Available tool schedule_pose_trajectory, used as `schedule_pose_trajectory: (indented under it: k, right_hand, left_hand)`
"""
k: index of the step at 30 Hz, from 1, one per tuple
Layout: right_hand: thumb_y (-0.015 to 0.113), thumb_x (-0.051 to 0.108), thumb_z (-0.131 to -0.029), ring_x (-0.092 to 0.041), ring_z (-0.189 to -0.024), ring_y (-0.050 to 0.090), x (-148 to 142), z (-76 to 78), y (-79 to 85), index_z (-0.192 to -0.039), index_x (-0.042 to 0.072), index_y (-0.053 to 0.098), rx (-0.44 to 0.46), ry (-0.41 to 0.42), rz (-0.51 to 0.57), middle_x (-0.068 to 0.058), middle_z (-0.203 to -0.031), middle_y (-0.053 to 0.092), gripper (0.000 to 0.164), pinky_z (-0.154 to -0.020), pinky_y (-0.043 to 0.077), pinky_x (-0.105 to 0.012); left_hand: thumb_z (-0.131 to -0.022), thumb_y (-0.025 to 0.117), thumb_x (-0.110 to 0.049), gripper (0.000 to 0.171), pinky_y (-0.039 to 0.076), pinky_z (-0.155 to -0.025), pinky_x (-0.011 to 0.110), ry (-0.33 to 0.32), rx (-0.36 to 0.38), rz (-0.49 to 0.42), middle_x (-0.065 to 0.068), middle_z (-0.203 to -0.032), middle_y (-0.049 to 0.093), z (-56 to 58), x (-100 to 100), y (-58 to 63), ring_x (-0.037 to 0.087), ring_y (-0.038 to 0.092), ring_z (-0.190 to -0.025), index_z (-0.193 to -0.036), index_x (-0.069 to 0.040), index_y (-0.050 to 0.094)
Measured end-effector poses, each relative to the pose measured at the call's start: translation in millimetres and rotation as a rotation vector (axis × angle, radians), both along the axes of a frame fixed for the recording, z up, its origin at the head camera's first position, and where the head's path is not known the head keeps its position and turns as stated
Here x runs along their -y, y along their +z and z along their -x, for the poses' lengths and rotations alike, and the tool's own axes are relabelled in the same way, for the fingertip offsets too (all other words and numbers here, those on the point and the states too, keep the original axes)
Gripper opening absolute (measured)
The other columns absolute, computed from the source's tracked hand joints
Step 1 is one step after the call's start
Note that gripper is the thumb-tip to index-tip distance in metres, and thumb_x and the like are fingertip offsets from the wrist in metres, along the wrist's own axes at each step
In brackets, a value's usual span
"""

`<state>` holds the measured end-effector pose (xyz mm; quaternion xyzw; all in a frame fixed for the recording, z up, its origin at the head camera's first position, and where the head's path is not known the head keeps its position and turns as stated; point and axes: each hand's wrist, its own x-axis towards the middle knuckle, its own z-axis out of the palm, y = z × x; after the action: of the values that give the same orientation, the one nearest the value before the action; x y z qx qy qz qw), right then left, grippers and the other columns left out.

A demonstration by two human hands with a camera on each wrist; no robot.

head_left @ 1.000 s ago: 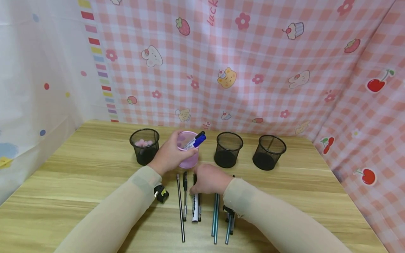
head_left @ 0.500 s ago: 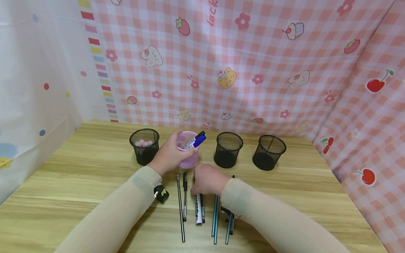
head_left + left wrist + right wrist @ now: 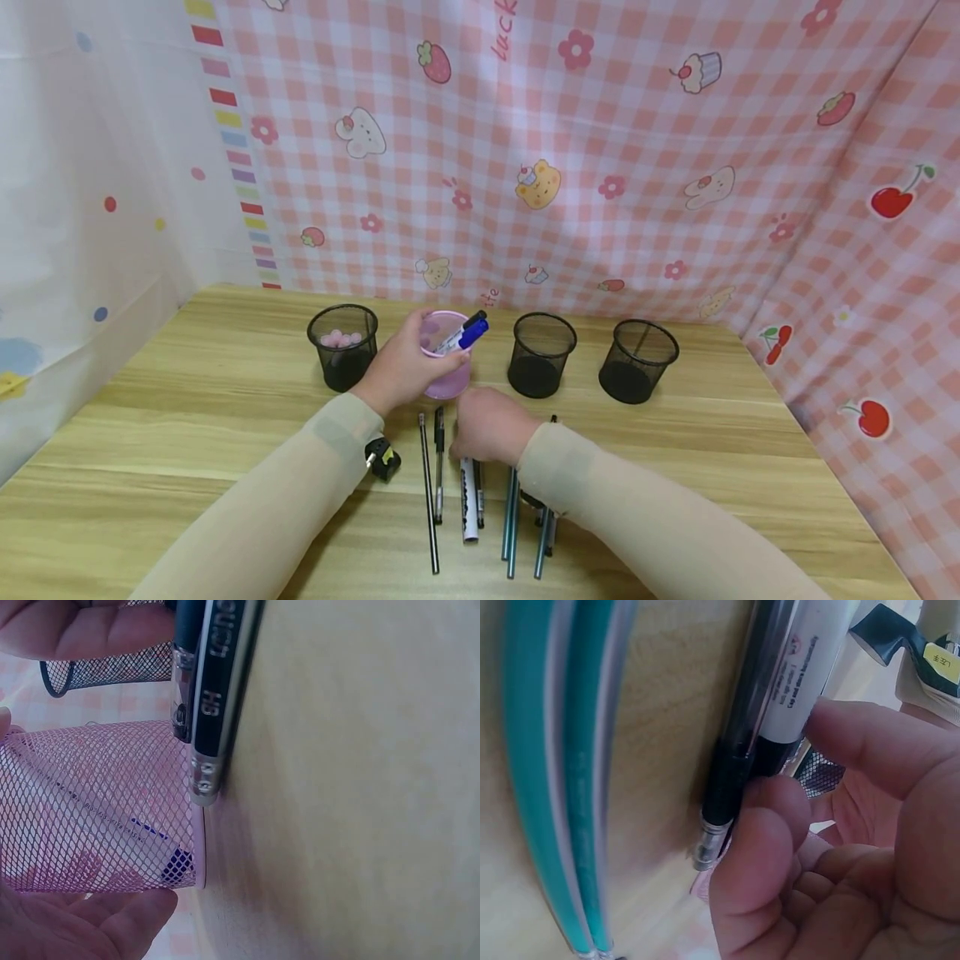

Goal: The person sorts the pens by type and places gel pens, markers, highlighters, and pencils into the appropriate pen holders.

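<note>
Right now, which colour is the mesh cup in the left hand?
The mesh cup is pink, best seen in the left wrist view.

A pink-and-white gingham cloth (image 3: 480,125) hangs behind the worktop (image 3: 750,467), printed with strawberries (image 3: 435,63), flowers (image 3: 575,51), cupcakes (image 3: 701,73), a yellow bear (image 3: 538,185) and the word "luck" (image 3: 503,32). A column of coloured blocks (image 3: 233,139) runs down its left edge. On the left hangs a creased white cloth (image 3: 112,142) with scattered dots; on the right, more gingham (image 3: 847,300) bears red cherries (image 3: 892,202). The worktop has pale yellowish wood grain. The light is soft, with faint shadows.
</note>
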<state>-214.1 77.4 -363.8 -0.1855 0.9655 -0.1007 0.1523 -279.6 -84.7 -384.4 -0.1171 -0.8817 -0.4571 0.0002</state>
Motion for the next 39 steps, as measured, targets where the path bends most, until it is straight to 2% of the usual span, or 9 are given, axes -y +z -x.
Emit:
schedule_pose_trajectory:
  k: [8,16,23,28,32,35,39]
  right_hand:
    - [0.087,0.027,-0.084,-0.012,-0.059,0.055,1,-1.8,0.6,-0.063,0.016,0.061,-0.015,0.015,-0.063,0.004,-0.066,0.063,0.035,-0.059,0.05,-0.027]
    - [0.087,0.028,-0.085,-0.011,-0.057,0.053,-1,-1.2,-1.0,-0.062,0.016,0.06,0.005,0.004,-0.039,0.004,-0.063,0.06,0.037,-0.057,0.048,-0.027]
    - [0.085,0.021,-0.085,-0.013,-0.055,0.053,-8,1.9,-1.9,-0.068,0.014,0.061,0.047,-0.047,0.074,0.003,-0.064,0.059,0.031,-0.054,0.048,-0.028]
    - [0.084,0.017,-0.086,-0.015,-0.062,0.057,-15,3.7,2.1,-0.081,0.011,0.066,0.061,-0.082,0.184,0.001,-0.072,0.065,0.019,-0.056,0.049,-0.03]
    - [0.081,0.019,-0.088,-0.014,-0.067,0.058,-21,5.3,5.5,-0.093,0.011,0.066,0.037,-0.119,0.256,0.001,-0.079,0.065,0.017,-0.06,0.048,-0.03]
    - [0.078,0.019,-0.09,-0.014,-0.065,0.057,-26,5.4,9.3,-0.101,0.011,0.065,0.026,-0.162,0.333,0.0,-0.079,0.065,0.019,-0.058,0.048,-0.029]
    - [0.076,0.018,-0.092,-0.013,-0.056,0.055,-32,4.2,15.6,-0.106,0.01,0.064,0.001,-0.203,0.437,-0.001,-0.07,0.065,0.02,-0.05,0.045,-0.027]
  left_hand:
    - [-0.089,0.078,-0.058,0.101,0.059,-0.099,0.051,-0.004,0.008,-0.004,0.021,-0.148,0.057,-0.3,0,0.6,0.035,0.067,-0.123,-0.164,-0.013,0.027]
    - [-0.089,0.079,-0.056,0.101,0.058,-0.1,0.052,-0.003,0.016,-0.009,0.021,-0.15,0.055,-1.6,0,2.4,0.036,0.066,-0.124,-0.164,-0.014,0.026]
    - [-0.089,0.079,-0.055,0.099,0.058,-0.1,0.052,-0.005,0.016,-0.011,0.02,-0.15,0.056,-2.1,0,2.9,0.035,0.066,-0.125,-0.164,-0.015,0.027]
    - [-0.09,0.078,-0.055,0.098,0.058,-0.099,0.052,-0.003,0.012,-0.007,0.019,-0.149,0.056,-1.6,0,2.8,0.035,0.065,-0.125,-0.163,-0.015,0.028]
    - [-0.09,0.078,-0.055,0.097,0.058,-0.099,0.052,0.0,0.015,-0.009,0.019,-0.149,0.056,-1.6,0,2.8,0.034,0.065,-0.125,-0.163,-0.015,0.028]
    - [-0.09,0.078,-0.056,0.098,0.058,-0.099,0.052,0.0,0.015,-0.009,0.018,-0.149,0.057,-1.5,0,2.5,0.034,0.066,-0.125,-0.163,-0.015,0.028]
    - [-0.09,0.079,-0.055,0.098,0.059,-0.098,0.052,-0.002,0.011,-0.012,0.019,-0.148,0.057,-1.1,0,2.0,0.035,0.066,-0.123,-0.163,-0.014,0.028]
